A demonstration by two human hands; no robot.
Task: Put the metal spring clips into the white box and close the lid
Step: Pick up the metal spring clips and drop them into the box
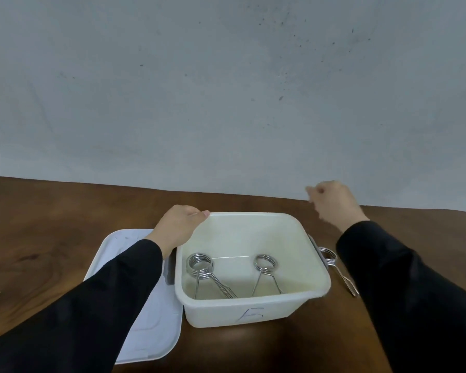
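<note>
Brown desk (51,238), grey wall (226,90). Box (226,310) holds 2 clips (201,265); last clip (328,256) lies just R of box, lid (156,319) on its L. L hand (178,227) grips box corner; R hand (334,203) fingers curled, empty. Next: R hand needs to drop and pinch last clip.

Brown wooden table (51,238). On it: 1 white box (226,310), just right of the left hand (178,227); 1 flat lid (135,332) under that forearm; 1 spring clip (329,261) nearer than the right hand (334,203), beside the box.

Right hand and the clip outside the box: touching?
Apart. Head view shows the right hand well beyond the clip lying beside the box, table visible between them.
</note>
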